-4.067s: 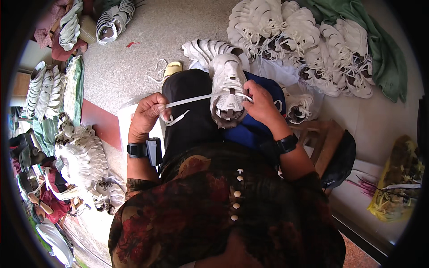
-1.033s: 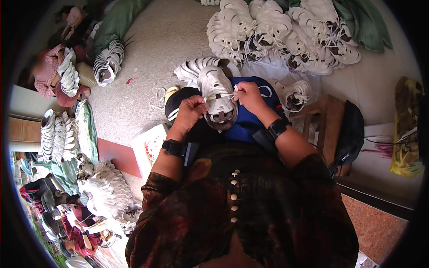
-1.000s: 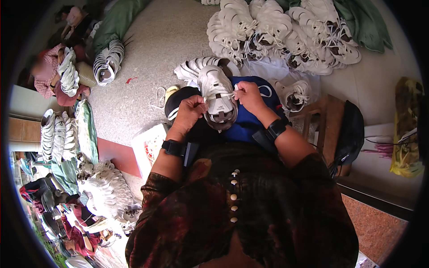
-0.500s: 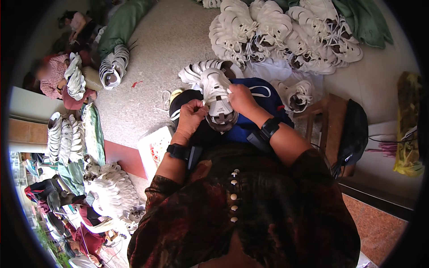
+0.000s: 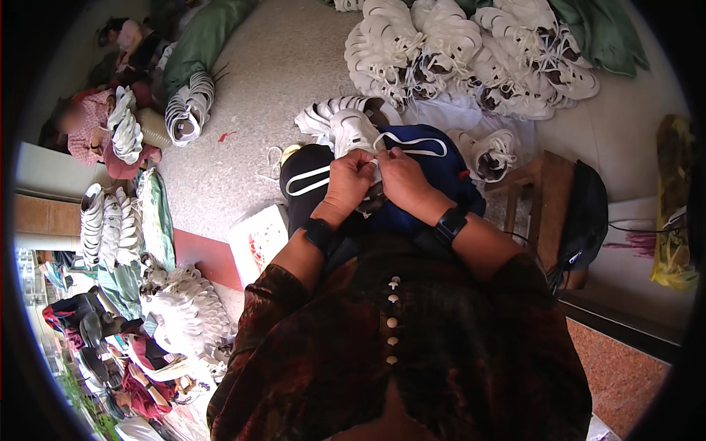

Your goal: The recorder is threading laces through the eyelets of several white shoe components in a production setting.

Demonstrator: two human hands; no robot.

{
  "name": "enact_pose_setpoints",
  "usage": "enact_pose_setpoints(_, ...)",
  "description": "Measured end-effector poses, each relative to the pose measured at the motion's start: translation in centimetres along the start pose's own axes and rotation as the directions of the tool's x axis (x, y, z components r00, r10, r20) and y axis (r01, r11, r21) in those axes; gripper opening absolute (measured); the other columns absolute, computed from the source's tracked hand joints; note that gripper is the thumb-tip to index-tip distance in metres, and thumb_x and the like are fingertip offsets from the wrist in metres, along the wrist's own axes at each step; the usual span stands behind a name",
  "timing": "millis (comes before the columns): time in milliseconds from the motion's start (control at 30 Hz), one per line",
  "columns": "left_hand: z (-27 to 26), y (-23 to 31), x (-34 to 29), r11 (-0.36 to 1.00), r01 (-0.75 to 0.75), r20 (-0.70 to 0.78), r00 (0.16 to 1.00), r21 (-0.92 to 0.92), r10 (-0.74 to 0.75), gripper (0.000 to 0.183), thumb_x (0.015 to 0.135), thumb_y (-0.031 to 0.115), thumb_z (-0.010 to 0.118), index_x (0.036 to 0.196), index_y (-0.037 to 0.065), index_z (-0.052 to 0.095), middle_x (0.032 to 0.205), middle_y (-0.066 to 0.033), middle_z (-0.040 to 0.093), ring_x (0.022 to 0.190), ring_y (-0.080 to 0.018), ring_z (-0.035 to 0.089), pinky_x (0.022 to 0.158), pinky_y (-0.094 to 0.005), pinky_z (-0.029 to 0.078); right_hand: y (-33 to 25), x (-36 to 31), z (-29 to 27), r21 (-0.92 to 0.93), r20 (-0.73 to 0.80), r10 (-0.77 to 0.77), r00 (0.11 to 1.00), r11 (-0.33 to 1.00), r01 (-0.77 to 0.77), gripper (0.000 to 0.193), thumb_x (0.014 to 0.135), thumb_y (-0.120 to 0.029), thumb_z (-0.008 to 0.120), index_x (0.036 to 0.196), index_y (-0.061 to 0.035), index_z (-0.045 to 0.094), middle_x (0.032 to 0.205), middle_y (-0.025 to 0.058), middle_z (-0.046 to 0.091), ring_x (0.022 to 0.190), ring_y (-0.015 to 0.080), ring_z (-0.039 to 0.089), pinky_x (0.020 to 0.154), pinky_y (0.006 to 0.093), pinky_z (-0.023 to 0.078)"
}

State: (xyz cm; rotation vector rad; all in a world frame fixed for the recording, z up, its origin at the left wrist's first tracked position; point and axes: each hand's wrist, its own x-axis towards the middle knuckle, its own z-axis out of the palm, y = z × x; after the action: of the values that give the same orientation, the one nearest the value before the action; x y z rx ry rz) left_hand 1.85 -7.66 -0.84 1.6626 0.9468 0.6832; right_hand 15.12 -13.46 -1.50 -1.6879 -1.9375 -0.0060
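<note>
A white sneaker upper lies across my lap, its toe pointing away from me. My left hand and my right hand meet over its lacing area, fingers pinched close together. White shoelace loops out from my left fingers over the dark cloth on my left thigh. Another length of the shoelace bends across the blue cloth beside my right hand. My fingers cover the tongue and most of the eyelets. Both wrists wear black bands.
Beyond the lap lies a row of nested white shoe uppers. Larger piles of shoes fill the far right. A wooden stool with a black bag stands at right. A white box is at left; other people sit further left.
My hands have come together over the shoe's lacing, the left moving right and the right moving slightly down. White lace loops now spread out on both sides.
</note>
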Motion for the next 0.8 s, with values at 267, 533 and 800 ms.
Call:
enact_pose_setpoints(267,-1.1,-1.1,1.9,0.997,0.040,-0.060,0.998,0.066,-0.036,0.006,0.075,0.004,0.061,0.077,0.001,0.056,0.062,-0.0071,0.060,0.053,-0.0143,0.057,0.048,-0.0288,0.045,1.5,1.9,1.4,0.245,-0.044,0.251,0.967,0.941,-0.233,0.008,0.069,-0.003,0.054,0.077,-0.0001,0.054,0.071,0.0198,0.057,0.071,0.0369,0.056,0.066,0.0450,0.046)
enact_pose_setpoints(533,-18.1,-6.8,-1.8,0.805,0.302,-0.464,0.885,0.511,-0.036,0.012,0.069,0.004,0.064,0.072,0.006,0.052,0.056,-0.0009,0.053,0.044,-0.0088,0.047,0.040,-0.0210,0.035,1.3,1.0,1.9,0.315,-0.087,0.278,0.957,0.919,-0.238,0.015,0.069,0.001,0.052,0.083,-0.0004,0.058,0.072,0.0176,0.058,0.069,0.0362,0.057,0.063,0.0430,0.045)
enact_pose_setpoints(800,-5.3,3.1,0.8,0.970,0.231,0.167,0.962,-0.079,-0.216,0.016,0.080,0.005,0.051,0.088,0.003,0.064,0.063,0.0010,0.056,0.051,-0.0066,0.049,0.045,-0.0194,0.037,1.9,1.0,1.9,0.349,-0.102,0.304,0.947,0.902,-0.252,0.012,0.069,0.002,0.052,0.079,0.0010,0.058,0.073,0.0193,0.059,0.070,0.0365,0.058,0.064,0.0423,0.046)
